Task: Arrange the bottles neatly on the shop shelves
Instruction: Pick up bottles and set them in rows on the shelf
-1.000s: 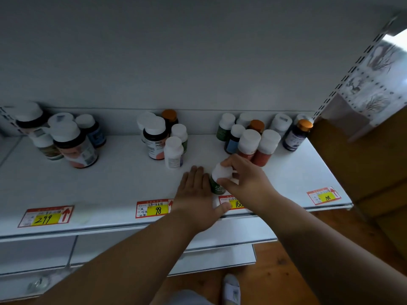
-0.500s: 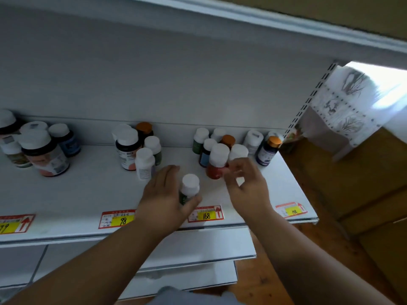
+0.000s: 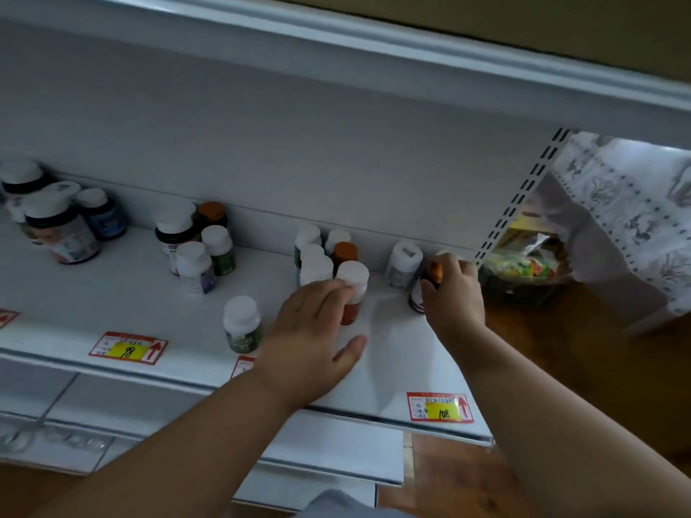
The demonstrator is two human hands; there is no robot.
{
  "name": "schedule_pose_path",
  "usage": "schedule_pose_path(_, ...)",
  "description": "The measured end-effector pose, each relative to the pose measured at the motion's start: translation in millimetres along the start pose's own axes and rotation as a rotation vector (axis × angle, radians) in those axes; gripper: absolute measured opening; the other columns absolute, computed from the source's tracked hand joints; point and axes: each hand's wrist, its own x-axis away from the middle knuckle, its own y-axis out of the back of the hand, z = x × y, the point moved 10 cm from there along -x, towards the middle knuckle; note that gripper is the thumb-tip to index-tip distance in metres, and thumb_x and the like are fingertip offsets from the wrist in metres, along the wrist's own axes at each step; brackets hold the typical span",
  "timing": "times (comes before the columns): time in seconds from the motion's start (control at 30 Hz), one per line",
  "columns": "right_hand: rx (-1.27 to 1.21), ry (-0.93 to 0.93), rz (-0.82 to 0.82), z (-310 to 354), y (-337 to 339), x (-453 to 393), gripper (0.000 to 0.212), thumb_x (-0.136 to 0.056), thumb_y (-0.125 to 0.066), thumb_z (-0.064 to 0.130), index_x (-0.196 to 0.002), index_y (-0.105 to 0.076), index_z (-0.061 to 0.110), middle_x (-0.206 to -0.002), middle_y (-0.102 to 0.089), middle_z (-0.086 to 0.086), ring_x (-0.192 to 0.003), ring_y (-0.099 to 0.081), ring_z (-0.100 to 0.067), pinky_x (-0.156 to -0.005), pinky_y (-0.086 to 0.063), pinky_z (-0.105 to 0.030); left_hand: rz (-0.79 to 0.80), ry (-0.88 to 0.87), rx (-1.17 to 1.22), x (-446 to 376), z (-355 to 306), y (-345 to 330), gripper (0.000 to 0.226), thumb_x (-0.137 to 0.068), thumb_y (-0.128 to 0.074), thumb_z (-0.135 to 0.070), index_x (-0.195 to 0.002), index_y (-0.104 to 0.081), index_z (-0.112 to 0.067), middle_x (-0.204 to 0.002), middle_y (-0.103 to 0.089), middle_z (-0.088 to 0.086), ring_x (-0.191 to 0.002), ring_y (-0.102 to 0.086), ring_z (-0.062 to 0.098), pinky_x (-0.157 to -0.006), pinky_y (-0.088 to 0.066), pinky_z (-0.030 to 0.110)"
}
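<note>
Having set the green bottle [image 3: 242, 325] down alone at the shelf [image 3: 93, 293] front, my left hand [image 3: 312, 330] reaches, fingers straight, for the red bottle [image 3: 351, 289] while my right hand [image 3: 454, 293] grips the orange-capped bottle [image 3: 430, 282].

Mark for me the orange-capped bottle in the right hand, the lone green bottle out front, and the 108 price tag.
orange-capped bottle [image 3: 434, 271], head view, on its orange cap.
green bottle [image 3: 242, 325], head view, on its body just below the white cap.
108 price tag [image 3: 441, 408], head view, on its yellow patch.
</note>
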Motion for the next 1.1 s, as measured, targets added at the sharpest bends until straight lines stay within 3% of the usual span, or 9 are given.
schedule_pose_path(0.17, -0.074, 0.111, -0.050, -0.2, 8.4, 11.6, 0.032, -0.091, -0.057, 0.035, -0.121, -0.046, 0.030, -0.120, -0.053, -0.002, -0.109, -0.045, -0.023, -0.090, -0.047, -0.044, 0.063, 0.094, 0.027, -0.3, -14.7, -14.5, 0.054, -0.084, -0.056, -0.049, -0.129, -0.047, -0.020, -0.125, -0.052, -0.001, -0.112, -0.050, 0.020, -0.093, -0.048, 0.037)
schedule_pose_path(0.23, -0.259, 0.143, -0.057, 6.0, 17.3, 21.9, 0.022, -0.092, -0.056, 0.035, -0.113, -0.050, 0.031, -0.111, -0.054, 0.002, -0.104, -0.050, -0.020, -0.082, -0.051, -0.038, 0.106, 0.174, 0.070, 0.0, -8.6, -18.3, 0.056, -0.084, -0.053, -0.053, -0.131, -0.044, -0.024, -0.129, -0.049, -0.003, -0.113, -0.049, 0.019, -0.094, -0.046, 0.036)
schedule_pose_path(0.33, -0.680, 0.112, 0.078, 25.5, 19.9, 42.8, 0.014, -0.095, -0.054, 0.029, -0.109, -0.053, 0.028, -0.107, -0.057, 0.003, -0.100, -0.059, -0.017, -0.074, -0.054, -0.027, 0.146, 0.321, 0.192, 1.1, 3.6, -20.5, 0.061, -0.086, -0.053, -0.059, -0.137, -0.038, -0.028, -0.135, -0.045, -0.007, -0.118, -0.045, 0.012, -0.099, -0.041, 0.031)
schedule_pose_path(0.43, -0.946, 0.092, 0.156, 61.8, 26.0, 60.1, 0.005, -0.096, -0.054, 0.023, -0.099, -0.059, 0.023, -0.092, -0.064, 0.003, -0.087, -0.063, -0.016, -0.075, -0.056, -0.037, 0.130, 0.433, 0.408, 4.4, 11.6, -13.9, 0.067, -0.086, -0.041, -0.070, -0.140, -0.038, -0.030, -0.131, -0.051, -0.012, -0.116, -0.049, 0.002, -0.100, -0.043, 0.031)
schedule_pose_path(0.53, -1.060, 0.137, 0.203, 105.4, 27.8, 74.1, 0.007, -0.095, -0.057, 0.016, -0.093, -0.063, 0.020, -0.084, -0.069, 0.007, -0.081, -0.065, -0.012, -0.073, -0.055, -0.037, 0.092, 0.355, 0.523, 9.2, 12.7, 2.8, 0.067, -0.086, -0.036, -0.069, -0.138, -0.044, -0.027, -0.124, -0.056, -0.010, -0.113, -0.053, 0.004, -0.096, -0.046, 0.036)
schedule_pose_path(0.73, -0.934, 0.177, 0.225, 191.1, -6.9, 104.2, 0.007, -0.089, -0.063, 0.032, -0.095, -0.066, 0.032, -0.091, -0.071, 0.003, -0.083, -0.069, -0.016, -0.070, -0.058, -0.039, 0.090, 0.281, 0.497, 35.3, 78.4, 55.8, 0.056, -0.087, -0.042, -0.068, -0.127, -0.052, -0.030, -0.116, -0.062, -0.010, -0.110, -0.057, 0.008, -0.088, -0.050, 0.040)
schedule_pose_path(0.9, -0.836, 0.227, 0.156, 281.4, -44.5, 133.1, 0.012, -0.087, -0.067, 0.026, -0.092, -0.064, 0.036, -0.085, -0.069, 0.018, -0.082, -0.066, 0.001, -0.073, -0.054, -0.021, -0.022, 0.236, 0.324, 68.4, 167.1, 133.9, 0.061, -0.086, -0.046, -0.063, -0.130, -0.050, -0.021, -0.117, -0.058, -0.007, -0.108, -0.052, 0.007, -0.088, -0.047, 0.031)
schedule_pose_path(1.0, -0.837, 0.237, 0.119, 322.2, -58.9, 150.8, 0.015, -0.087, -0.066, 0.025, -0.093, -0.062, 0.038, -0.085, -0.067, 0.025, -0.081, -0.064, 0.005, -0.068, -0.051, -0.011, 0.020, 0.225, 0.343, 75.4, 204.7, 155.5, 0.062, -0.085, -0.048, -0.061, -0.131, -0.050, -0.019, -0.117, -0.057, -0.007, -0.107, -0.051, 0.003, -0.087, -0.046, 0.026)
schedule_pose_path(1.1, -0.817, 0.189, 0.086, 344.8, -78.4, 158.3, 0.017, -0.087, -0.067, 0.024, -0.097, -0.062, 0.037, -0.091, -0.068, 0.019, -0.087, -0.064, 0.003, -0.075, -0.054, -0.018, 0.102, 0.219, 0.315, 78.4, 241.1, 159.9, 0.065, -0.082, -0.050, -0.064, -0.132, -0.050, -0.023, -0.117, -0.057, -0.007, -0.106, -0.051, 0.002, -0.089, -0.045, 0.025)
